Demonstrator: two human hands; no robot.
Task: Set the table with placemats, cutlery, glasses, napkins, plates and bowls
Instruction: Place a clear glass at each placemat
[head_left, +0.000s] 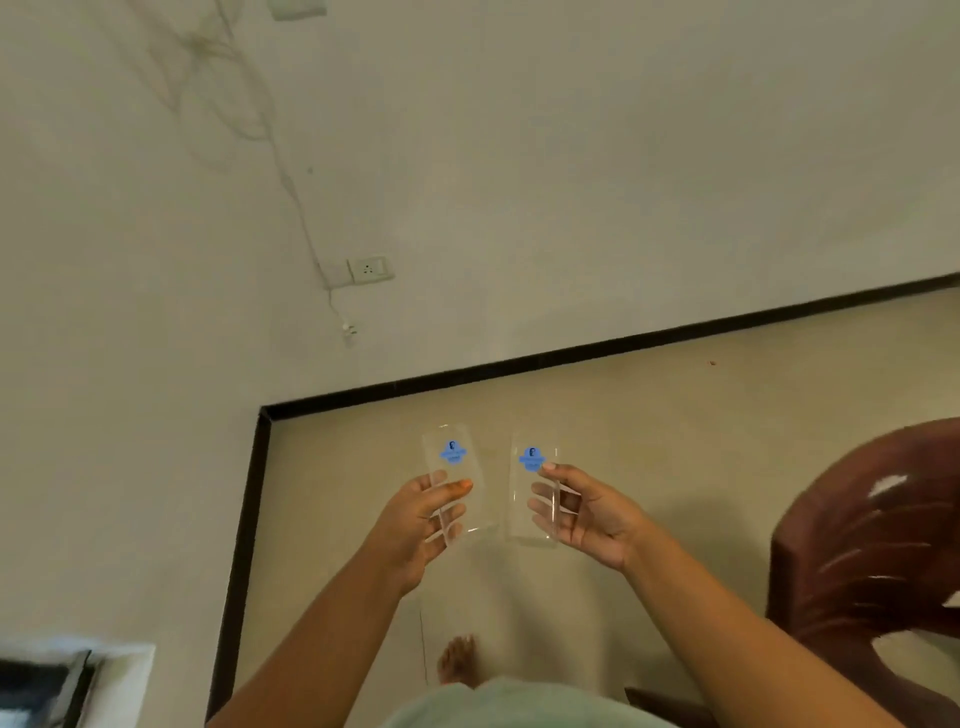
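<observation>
- We see our left hand (423, 525) curled round a clear glass (457, 483), thumb on the near face and fingers showing through the far wall; this left glass hangs in the air at about 11 o'clock from the middle of our body.
- Our right hand (584, 514) pinches a second clear glass (534, 493) between thumb and fingers, at about 1 o'clock.
- Both glasses stand roughly upright, just beside each other but apart, each with a blue sticker (453, 452) near its upper end.
- Beneath them lies a beige tiled floor (649, 415), edged by a black skirting strip (571, 353) along the pale wall (519, 156).
- A wall socket (370, 268) sits at 11 o'clock, far up, with a thin cable (291, 187) running to it.
- A dark red plastic chair (872, 545) stands at 3 o'clock.
- A bare foot (457, 660) shows at 6 o'clock.
</observation>
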